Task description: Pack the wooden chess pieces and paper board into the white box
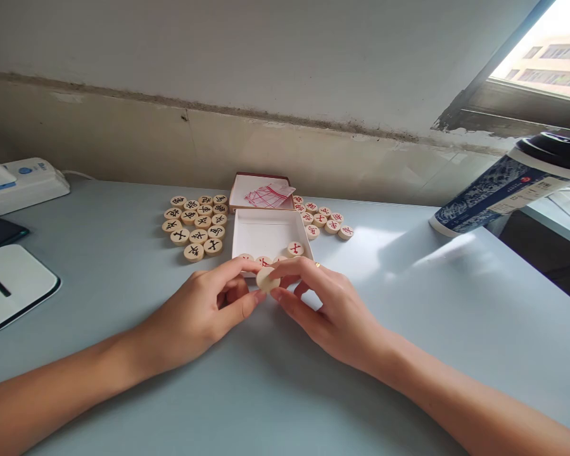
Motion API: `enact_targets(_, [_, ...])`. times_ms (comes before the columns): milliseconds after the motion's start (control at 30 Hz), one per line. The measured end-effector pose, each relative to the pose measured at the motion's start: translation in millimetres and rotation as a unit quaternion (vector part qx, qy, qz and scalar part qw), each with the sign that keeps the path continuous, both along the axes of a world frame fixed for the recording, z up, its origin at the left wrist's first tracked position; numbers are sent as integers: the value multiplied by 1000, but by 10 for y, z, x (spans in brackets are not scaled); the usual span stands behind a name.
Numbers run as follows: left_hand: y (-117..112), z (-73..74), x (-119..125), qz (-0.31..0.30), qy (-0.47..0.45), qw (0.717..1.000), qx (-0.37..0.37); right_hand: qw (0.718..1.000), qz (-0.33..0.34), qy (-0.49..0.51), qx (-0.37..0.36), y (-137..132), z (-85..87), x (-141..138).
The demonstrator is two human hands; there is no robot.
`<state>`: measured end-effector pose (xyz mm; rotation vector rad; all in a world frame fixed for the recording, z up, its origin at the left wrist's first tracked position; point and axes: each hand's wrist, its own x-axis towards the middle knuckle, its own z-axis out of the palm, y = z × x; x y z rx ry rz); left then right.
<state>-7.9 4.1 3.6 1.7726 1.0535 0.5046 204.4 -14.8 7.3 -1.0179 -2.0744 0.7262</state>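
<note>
My left hand and right hand meet at the near edge of an open white box, fingertips and thumbs pinching one pale round disc, its visible face plain. Inside the box, red-marked pieces lie toward the near side. On the blue-grey counter, black-marked pieces cluster left of the box, more red-marked ones right.
</note>
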Motion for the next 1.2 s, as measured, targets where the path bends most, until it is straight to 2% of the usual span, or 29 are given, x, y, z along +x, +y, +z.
enact_targets(200, [5, 7, 7, 17, 18, 999, 25, 998, -47, 17, 26, -8, -14, -17])
enact_targets(433, [-1, 33, -6, 21, 24, 1000, 2, 993, -15, -7, 120, -4, -20, 3])
enact_targets(567, [-4, 27, 2, 21, 13, 1000, -1, 991, -2, -6, 134, -11, -19, 13])
enact_targets(800, [10, 32, 39, 43, 15, 998, 49, 996, 23, -43, 70, 15, -33, 23])
enact_targets(900, [15, 18, 44, 22, 52, 996, 76, 998, 25, -41, 43, 18, -40, 21])
enact_targets(1033, [-21, 0, 41, -19, 73, 988, 138, 993, 27, -93, 61, 14, -18, 22])
enact_targets(1200, [-79, -19, 21, -66, 95, 969, 217, 995, 26, -93, 7, 5, 20, 3])
